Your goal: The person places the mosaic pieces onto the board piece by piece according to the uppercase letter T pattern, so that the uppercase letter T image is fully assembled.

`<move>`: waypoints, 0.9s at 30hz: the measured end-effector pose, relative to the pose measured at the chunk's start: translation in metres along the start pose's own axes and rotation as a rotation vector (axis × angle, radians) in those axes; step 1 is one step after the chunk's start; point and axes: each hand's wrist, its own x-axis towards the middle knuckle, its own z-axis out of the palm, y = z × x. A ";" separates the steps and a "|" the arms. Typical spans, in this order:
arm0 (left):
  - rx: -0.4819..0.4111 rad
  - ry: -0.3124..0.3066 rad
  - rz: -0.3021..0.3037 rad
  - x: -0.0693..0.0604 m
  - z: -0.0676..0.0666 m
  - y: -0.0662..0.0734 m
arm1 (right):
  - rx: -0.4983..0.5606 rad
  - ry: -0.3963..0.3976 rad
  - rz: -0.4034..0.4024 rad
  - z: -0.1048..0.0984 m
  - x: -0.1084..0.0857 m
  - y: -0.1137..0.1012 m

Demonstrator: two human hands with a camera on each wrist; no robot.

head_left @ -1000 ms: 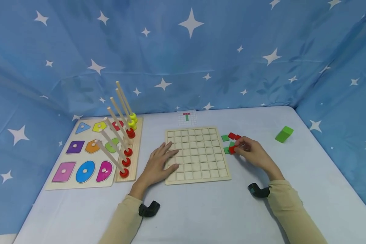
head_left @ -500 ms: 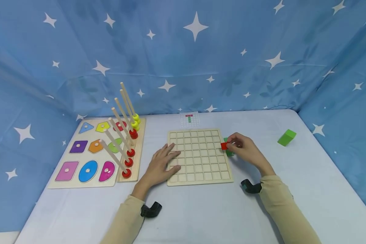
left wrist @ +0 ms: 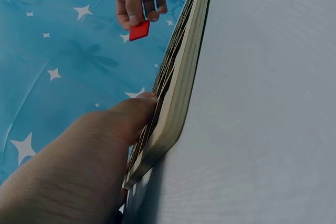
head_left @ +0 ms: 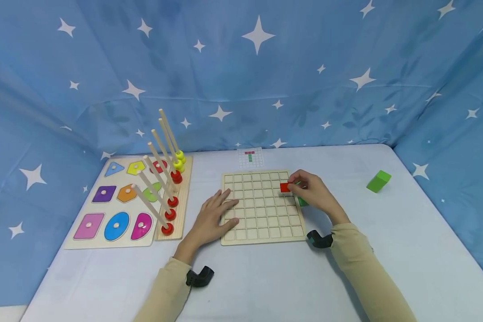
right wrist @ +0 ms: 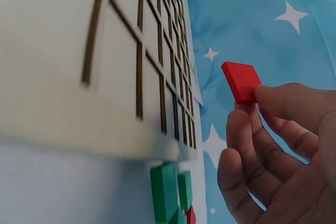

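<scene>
A square wooden grid board (head_left: pixel 257 210) lies on the table, its cells bare wood. Over its left edge rests my left hand (head_left: pixel 212 218), fingers spread and holding nothing. My right hand (head_left: pixel 311 192) pinches a red square tile (head_left: pixel 285 187) between thumb and finger, above the board's right side. The right wrist view shows that tile (right wrist: pixel 243 82) raised clear of the board. Green tiles (head_left: pixel 302 202) lie by the board's right edge, partly covered by the right hand. A sliver of red tile (right wrist: pixel 190 215) shows behind them in the right wrist view.
A pattern card (head_left: pixel 250 158) with a red and green T lies behind the board. At the left are a shape puzzle (head_left: pixel 74 228) and a peg stand (head_left: pixel 180 223) with tall rods and rings. A green block (head_left: pixel 379 181) stands at the right.
My right hand has lifted the red tile from the pile and carried it left, over the board's right side. My left hand has stayed on the board. The head view has shifted slightly.
</scene>
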 end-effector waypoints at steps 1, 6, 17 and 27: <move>-0.003 0.000 0.001 0.000 0.000 -0.001 | 0.002 -0.001 -0.002 0.001 0.002 -0.001; -0.010 0.002 0.002 -0.001 0.000 -0.002 | 0.015 -0.012 -0.017 0.008 0.009 -0.004; -0.017 0.020 0.021 0.000 -0.002 -0.001 | 0.011 -0.023 -0.020 0.022 0.027 -0.013; -0.020 0.004 0.015 0.000 -0.001 0.000 | 0.011 -0.016 -0.046 0.035 0.037 -0.018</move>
